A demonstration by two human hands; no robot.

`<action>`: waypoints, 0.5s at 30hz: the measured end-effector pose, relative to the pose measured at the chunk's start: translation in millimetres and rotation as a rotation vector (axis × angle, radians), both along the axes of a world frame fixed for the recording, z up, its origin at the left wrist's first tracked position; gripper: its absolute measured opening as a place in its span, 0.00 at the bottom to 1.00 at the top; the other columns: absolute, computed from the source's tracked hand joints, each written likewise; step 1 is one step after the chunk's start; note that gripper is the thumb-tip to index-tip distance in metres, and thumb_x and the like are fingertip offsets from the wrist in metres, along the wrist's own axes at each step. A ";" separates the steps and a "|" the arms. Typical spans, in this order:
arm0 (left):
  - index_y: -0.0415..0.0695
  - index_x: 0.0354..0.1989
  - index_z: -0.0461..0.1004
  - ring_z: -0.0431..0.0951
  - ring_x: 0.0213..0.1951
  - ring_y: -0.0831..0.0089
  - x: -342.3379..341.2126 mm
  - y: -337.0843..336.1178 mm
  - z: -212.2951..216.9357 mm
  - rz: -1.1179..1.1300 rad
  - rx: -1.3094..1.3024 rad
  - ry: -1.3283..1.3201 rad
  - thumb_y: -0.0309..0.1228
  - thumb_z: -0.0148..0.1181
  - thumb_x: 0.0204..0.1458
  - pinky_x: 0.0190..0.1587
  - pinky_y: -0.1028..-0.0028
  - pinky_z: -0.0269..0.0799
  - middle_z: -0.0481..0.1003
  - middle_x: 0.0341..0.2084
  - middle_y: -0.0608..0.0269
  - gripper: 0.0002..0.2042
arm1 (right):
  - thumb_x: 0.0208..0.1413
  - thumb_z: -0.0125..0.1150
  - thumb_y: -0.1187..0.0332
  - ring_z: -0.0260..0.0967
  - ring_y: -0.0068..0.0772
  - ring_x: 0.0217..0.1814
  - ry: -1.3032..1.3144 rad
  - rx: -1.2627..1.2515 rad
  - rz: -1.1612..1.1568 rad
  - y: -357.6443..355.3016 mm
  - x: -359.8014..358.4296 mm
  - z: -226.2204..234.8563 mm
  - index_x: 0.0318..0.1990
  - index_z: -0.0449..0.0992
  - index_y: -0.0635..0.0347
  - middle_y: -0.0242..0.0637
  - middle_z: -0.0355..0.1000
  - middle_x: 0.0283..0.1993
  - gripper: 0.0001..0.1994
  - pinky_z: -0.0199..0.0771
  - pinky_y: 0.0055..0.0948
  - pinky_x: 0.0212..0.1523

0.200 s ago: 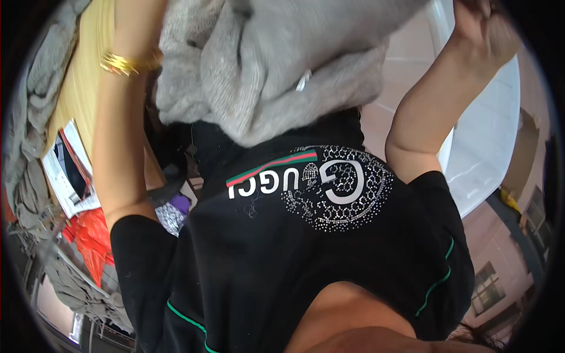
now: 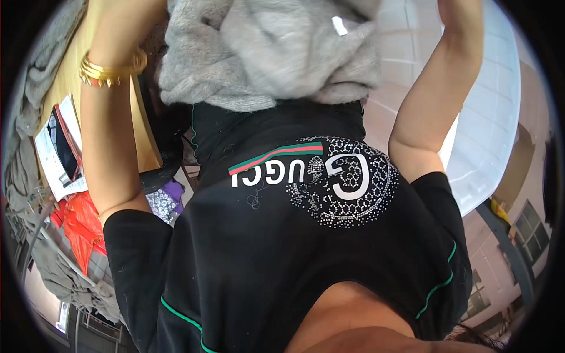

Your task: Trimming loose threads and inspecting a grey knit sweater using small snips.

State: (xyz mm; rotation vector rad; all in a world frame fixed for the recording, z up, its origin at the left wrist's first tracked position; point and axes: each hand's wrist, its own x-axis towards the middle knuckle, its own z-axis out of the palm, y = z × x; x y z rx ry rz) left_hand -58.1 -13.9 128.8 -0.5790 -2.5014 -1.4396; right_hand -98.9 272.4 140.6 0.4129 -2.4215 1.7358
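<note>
A bulky grey fuzzy knit piece [image 2: 271,65], with a small white tag [image 2: 339,26] on it, lies bunched in front of my body at the top centre. My left hand [image 2: 132,20] is beside its left edge, with gold bangles below it. The fingers are past the upper edge, so their hold on the knit cannot be made out. My right forearm [image 2: 438,94] rises to the right of the knit, and its hand is beyond the top of the view.
Left of me are a light wooden tabletop [image 2: 141,126], papers [image 2: 67,150], a red plastic bag [image 2: 82,223] and more grey knits [image 2: 65,276]. A large translucent white plastic bin [image 2: 494,112] stands on the right.
The grey knit has drawn up and in from the right, its tag shifting right and upward. My right hand has moved out past the top edge. My left wrist sits slightly lower and further left.
</note>
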 end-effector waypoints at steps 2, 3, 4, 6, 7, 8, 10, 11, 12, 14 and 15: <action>0.41 0.55 0.74 0.77 0.46 0.75 18.0 -16.0 -23.4 -0.298 -0.264 0.014 0.28 0.67 0.56 0.49 0.75 0.72 0.77 0.46 0.64 0.18 | 0.57 0.70 0.72 0.65 0.11 0.21 -0.226 -0.039 0.204 3.3 13.7 -54.7 0.65 0.70 0.64 0.29 0.80 0.34 0.28 0.61 0.14 0.21; 0.42 0.60 0.73 0.78 0.52 0.66 20.5 -27.4 -64.8 -0.501 -0.306 0.068 0.29 0.72 0.51 0.55 0.67 0.73 0.77 0.53 0.60 0.27 | 0.58 0.71 0.70 0.64 0.11 0.21 0.099 0.162 0.433 7.9 19.2 -96.8 0.58 0.76 0.64 0.25 0.77 0.31 0.21 0.60 0.16 0.23; 0.44 0.63 0.70 0.77 0.55 0.61 31.8 -34.5 -76.7 -0.505 -0.428 -0.042 0.29 0.72 0.49 0.57 0.63 0.72 0.74 0.57 0.57 0.30 | 0.50 0.72 0.62 0.67 0.15 0.24 -0.296 0.660 0.478 14.8 30.3 -100.4 0.53 0.79 0.61 0.29 0.78 0.43 0.23 0.70 0.19 0.24; 0.44 0.60 0.73 0.78 0.52 0.56 43.9 -36.7 -89.4 -0.489 -0.684 -0.038 0.27 0.70 0.49 0.56 0.59 0.74 0.76 0.52 0.53 0.26 | 0.44 0.78 0.63 0.74 0.19 0.31 -0.402 0.557 0.551 3.1 59.1 -119.9 0.55 0.80 0.60 0.32 0.79 0.34 0.28 0.75 0.22 0.34; 0.44 0.60 0.73 0.78 0.52 0.56 39.3 -41.4 -96.2 -0.482 -0.681 -0.042 0.27 0.70 0.49 0.56 0.59 0.74 0.76 0.52 0.53 0.26 | 0.46 0.77 0.66 0.72 0.17 0.31 -0.698 0.673 0.556 4.4 65.0 -123.2 0.61 0.77 0.59 0.32 0.80 0.40 0.31 0.75 0.21 0.33; 0.43 0.55 0.76 0.80 0.48 0.57 31.6 -53.6 -100.7 -0.513 -0.705 -0.109 0.26 0.68 0.50 0.53 0.61 0.75 0.78 0.47 0.53 0.21 | 0.48 0.77 0.66 0.74 0.18 0.37 -0.217 0.659 0.495 9.6 67.5 -167.8 0.58 0.78 0.62 0.32 0.81 0.39 0.28 0.76 0.22 0.39; 0.40 0.43 0.80 0.83 0.37 0.63 14.4 -51.8 -93.2 -0.566 -0.543 -0.227 0.24 0.64 0.53 0.44 0.66 0.78 0.81 0.35 0.55 0.09 | 0.50 0.75 0.66 0.74 0.18 0.37 -0.364 0.551 0.527 17.1 53.5 -160.6 0.54 0.79 0.64 0.31 0.81 0.37 0.24 0.75 0.22 0.39; 0.41 0.44 0.79 0.80 0.40 0.73 -1.8 -57.2 -101.1 -0.552 -0.410 -0.372 0.27 0.62 0.58 0.47 0.72 0.74 0.80 0.36 0.65 0.08 | 0.52 0.74 0.66 0.74 0.18 0.37 -0.504 0.437 0.547 24.3 47.9 -148.2 0.51 0.80 0.65 0.31 0.80 0.36 0.20 0.75 0.21 0.39; 0.40 0.45 0.78 0.76 0.36 0.79 -6.5 -57.6 -63.1 -0.415 -0.405 -0.474 0.26 0.62 0.60 0.41 0.77 0.72 0.78 0.33 0.68 0.08 | 0.57 0.70 0.65 0.73 0.18 0.37 -0.525 0.293 0.353 20.9 42.6 -129.7 0.43 0.81 0.66 0.30 0.79 0.36 0.13 0.73 0.20 0.40; 0.38 0.41 0.78 0.69 0.27 0.86 -5.3 -42.3 -29.1 -0.244 -0.124 -0.471 0.25 0.62 0.61 0.29 0.81 0.67 0.73 0.25 0.75 0.04 | 0.58 0.71 0.66 0.66 0.14 0.28 -0.471 0.153 0.282 40.6 20.4 -105.5 0.45 0.80 0.63 0.25 0.75 0.31 0.12 0.64 0.18 0.30; 0.39 0.40 0.77 0.70 0.28 0.87 -7.6 -44.9 -26.1 -0.239 0.042 -0.458 0.26 0.62 0.62 0.31 0.83 0.67 0.74 0.27 0.75 0.04 | 0.58 0.71 0.68 0.59 0.10 0.20 -0.417 0.009 0.216 46.1 10.4 -91.7 0.47 0.79 0.60 0.21 0.72 0.27 0.12 0.55 0.15 0.20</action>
